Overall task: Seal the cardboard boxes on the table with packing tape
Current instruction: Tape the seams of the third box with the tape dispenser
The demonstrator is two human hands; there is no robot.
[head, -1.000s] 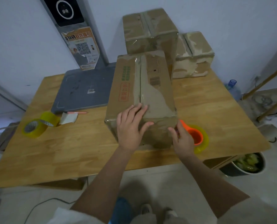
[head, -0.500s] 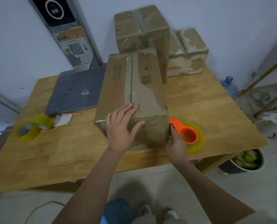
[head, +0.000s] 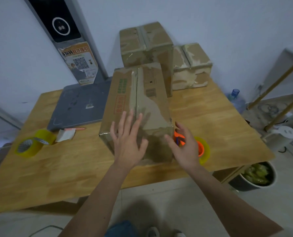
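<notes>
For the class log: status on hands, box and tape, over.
Left hand open, spread over near box. Right hand open beside orange dispenser. Box seam taped. Nothing blocking.

Head cam, high, close, angled fwd/down over table (head: 70, 170).

Small packing or mailroom area: wooden desk (head: 210, 113) against a plain wall, taped cardboard boxes (head: 145, 47) stacked upper centre, tape rolls (head: 29, 146), QR-code poster (head: 80, 64) upper left.
</notes>
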